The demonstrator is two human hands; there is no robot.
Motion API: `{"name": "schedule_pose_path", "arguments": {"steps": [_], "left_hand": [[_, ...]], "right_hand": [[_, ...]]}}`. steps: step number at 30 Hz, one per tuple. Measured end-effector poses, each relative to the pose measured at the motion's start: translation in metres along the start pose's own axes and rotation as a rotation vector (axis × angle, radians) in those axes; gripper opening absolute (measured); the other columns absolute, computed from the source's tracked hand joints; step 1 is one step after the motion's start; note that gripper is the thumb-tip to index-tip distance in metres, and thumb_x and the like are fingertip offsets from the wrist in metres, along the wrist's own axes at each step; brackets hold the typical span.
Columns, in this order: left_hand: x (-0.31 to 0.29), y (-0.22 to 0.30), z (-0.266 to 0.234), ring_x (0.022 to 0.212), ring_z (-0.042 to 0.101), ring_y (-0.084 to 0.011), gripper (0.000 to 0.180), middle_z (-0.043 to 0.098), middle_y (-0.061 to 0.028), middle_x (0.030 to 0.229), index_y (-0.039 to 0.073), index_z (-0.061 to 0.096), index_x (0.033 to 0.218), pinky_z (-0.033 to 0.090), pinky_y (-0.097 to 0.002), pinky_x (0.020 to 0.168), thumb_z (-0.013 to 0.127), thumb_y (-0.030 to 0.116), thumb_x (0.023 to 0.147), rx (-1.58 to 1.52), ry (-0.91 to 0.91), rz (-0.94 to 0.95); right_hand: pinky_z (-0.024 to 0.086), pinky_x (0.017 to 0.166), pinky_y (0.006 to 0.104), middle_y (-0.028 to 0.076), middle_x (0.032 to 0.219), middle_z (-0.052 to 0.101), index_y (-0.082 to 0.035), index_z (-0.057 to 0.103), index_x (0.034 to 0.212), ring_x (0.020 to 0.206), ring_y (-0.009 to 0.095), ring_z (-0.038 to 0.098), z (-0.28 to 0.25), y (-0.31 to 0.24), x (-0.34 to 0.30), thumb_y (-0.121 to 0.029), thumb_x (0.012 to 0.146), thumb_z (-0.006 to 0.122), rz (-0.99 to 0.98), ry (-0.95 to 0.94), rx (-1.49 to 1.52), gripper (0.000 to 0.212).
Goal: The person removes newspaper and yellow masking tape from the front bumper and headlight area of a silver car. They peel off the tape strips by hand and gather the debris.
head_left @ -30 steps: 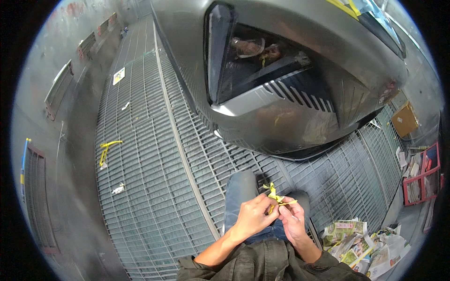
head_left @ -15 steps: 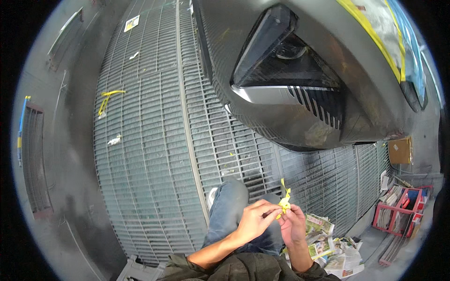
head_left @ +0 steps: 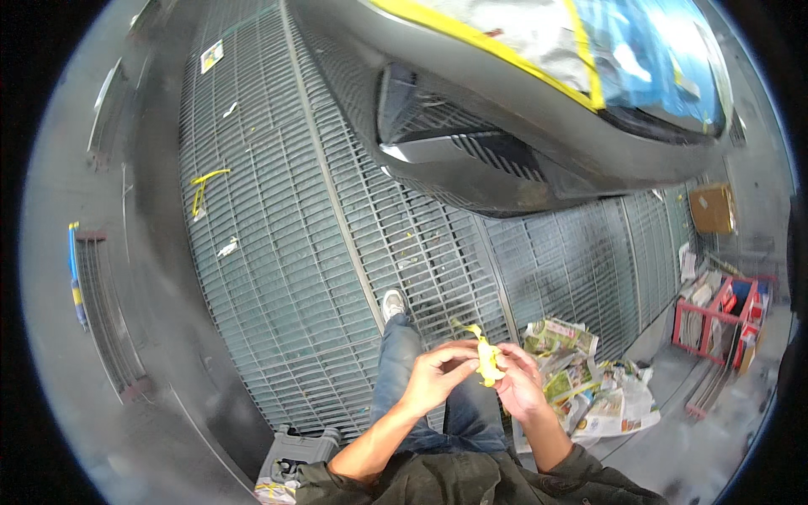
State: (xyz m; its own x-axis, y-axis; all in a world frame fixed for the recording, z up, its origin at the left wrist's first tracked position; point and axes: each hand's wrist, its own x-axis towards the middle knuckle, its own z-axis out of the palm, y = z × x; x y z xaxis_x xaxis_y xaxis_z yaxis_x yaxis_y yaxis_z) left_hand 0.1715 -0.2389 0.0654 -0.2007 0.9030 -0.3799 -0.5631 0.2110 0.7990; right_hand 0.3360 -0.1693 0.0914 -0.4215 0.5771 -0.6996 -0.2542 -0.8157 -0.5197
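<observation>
A crumpled strip of yellow masking tape point(head_left: 487, 364) is pinched between my two hands, a loose twisted end sticking up from it. My left hand point(head_left: 436, 377) closes on it from the left with thumb and fingertips. From the other side my right hand point(head_left: 519, 384) grips it, fingers bent. Both hands are in front of my body, above my legs. Beyond them is a dark grey car bumper point(head_left: 581, 160) with a black recessed opening. Yellow tape edging point(head_left: 505, 50) and blue film point(head_left: 635, 50) cover the part above it.
Metal floor grating point(head_left: 278, 278) runs under the car. Crumpled newspaper point(head_left: 619, 408) lies at my right, near a red rack point(head_left: 703, 324) and a cardboard box point(head_left: 712, 209). A grey case point(head_left: 290, 450) stands at lower left. Yellow tape scraps point(head_left: 200, 189) lie on the grating.
My view has shifted, so the car sits higher and more covering shows. My hands still hold the tape, now bunched larger between them. One shoe has come into view.
</observation>
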Motion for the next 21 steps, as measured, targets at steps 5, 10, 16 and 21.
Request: {"name": "schedule_pose_path", "arguments": {"steps": [5, 10, 16, 21], "left_hand": [[-0.020, 0.002, 0.008, 0.101, 0.065, -0.0172, 0.015, 0.069, -0.0118, 0.114, -0.001, 0.073, 0.103, 0.054, -0.0298, 0.086, 0.071, -0.001, 0.088, 0.204, 0.021, -0.106], [0.034, -0.071, -0.037, 0.091, 0.068, -0.0142, 0.015, 0.073, -0.0071, 0.101, 0.000, 0.075, 0.099, 0.055, -0.0284, 0.080, 0.074, 0.007, 0.086, 0.587, -0.040, -0.092], [0.106, -0.167, -0.102, 0.076, 0.068, -0.0143, 0.024, 0.072, -0.0106, 0.090, -0.007, 0.070, 0.108, 0.056, -0.0252, 0.070, 0.072, 0.010, 0.091, 0.214, -0.154, -0.547], [0.080, -0.113, -0.135, 0.080, 0.071, -0.0175, 0.032, 0.072, -0.0131, 0.097, -0.007, 0.063, 0.116, 0.060, -0.0238, 0.070, 0.072, 0.007, 0.090, 0.124, -0.061, -0.653]], "right_hand": [[0.060, 0.073, 0.0280, 0.005, 0.105, 0.067, -0.004, 0.059, 0.119, 0.091, 0.014, 0.067, -0.020, 0.014, -0.007, -0.017, 0.097, 0.064, 0.113, 0.009, -0.091, 0.026], [0.060, 0.075, 0.0323, 0.003, 0.110, 0.066, -0.009, 0.060, 0.123, 0.095, 0.015, 0.066, -0.074, 0.067, 0.058, -0.020, 0.093, 0.070, 0.108, 0.185, -0.231, 0.033], [0.058, 0.081, 0.0303, 0.006, 0.114, 0.066, -0.011, 0.048, 0.146, 0.096, 0.016, 0.067, -0.117, 0.116, 0.131, -0.009, 0.094, 0.066, -0.031, 0.233, -0.225, 0.055], [0.056, 0.088, 0.0321, 0.010, 0.124, 0.064, -0.003, 0.059, 0.131, 0.106, 0.017, 0.065, -0.065, 0.127, 0.119, -0.004, 0.091, 0.068, -0.003, 0.005, -0.181, 0.041]]}}
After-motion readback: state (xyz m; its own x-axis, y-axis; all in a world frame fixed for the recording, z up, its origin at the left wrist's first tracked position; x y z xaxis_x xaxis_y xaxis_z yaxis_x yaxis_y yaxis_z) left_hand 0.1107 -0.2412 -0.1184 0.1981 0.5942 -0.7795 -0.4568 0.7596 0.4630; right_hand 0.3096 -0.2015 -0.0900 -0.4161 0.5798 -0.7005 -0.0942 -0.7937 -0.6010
